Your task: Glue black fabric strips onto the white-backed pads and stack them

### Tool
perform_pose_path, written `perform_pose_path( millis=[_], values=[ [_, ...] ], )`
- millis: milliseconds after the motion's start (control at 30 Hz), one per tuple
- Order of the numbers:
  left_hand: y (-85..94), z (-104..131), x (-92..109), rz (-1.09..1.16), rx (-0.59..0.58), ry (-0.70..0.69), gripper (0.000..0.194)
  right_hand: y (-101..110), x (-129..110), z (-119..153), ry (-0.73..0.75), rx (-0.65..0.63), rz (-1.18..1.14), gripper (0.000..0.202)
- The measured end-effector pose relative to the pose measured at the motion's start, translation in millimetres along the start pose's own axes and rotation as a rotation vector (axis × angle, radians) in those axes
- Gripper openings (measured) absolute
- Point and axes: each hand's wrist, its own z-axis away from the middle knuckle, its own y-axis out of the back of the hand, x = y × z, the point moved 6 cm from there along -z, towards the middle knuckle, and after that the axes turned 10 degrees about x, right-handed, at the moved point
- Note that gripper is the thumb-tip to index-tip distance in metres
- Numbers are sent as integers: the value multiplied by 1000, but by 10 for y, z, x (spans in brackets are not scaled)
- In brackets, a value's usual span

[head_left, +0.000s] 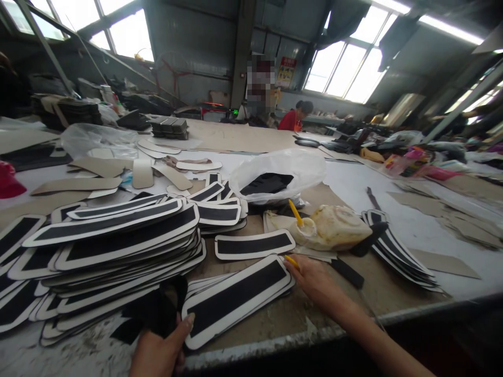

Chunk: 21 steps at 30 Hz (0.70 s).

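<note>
My left hand [159,350] is closed at the table's front edge around a bundle of black strips [155,311]. Its thumb rests on the lower left end of a long panel [239,298], white-rimmed with a black middle, lying on a few similar panels. At that panel's upper right corner, my right hand [314,280] grips a thin yellow stick [291,262]; its far end is hidden. Just behind lies a single smaller panel [255,244]. A cut-open whitish plastic bottle [340,228] lies beyond my right hand, with a yellow spatula [295,213] standing in its mouth.
Tall piles of panels [126,256] crowd the left side. A clear plastic bag [283,170] with black pieces sits behind. Right of the bottle are a black-handled tool [348,273] and a fanned panel stack [398,251]. A person in red [290,120] is at the far side.
</note>
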Motion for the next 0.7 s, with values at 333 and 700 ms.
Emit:
perform_pose_path(
  millis=[333, 700],
  values=[
    [116, 53, -12, 268, -51, 94, 38, -151, 78, 34, -1, -16, -102, 32],
    [460, 29, 79, 446, -22, 180, 46, 168, -220, 97, -114, -34, -343, 42]
  ],
)
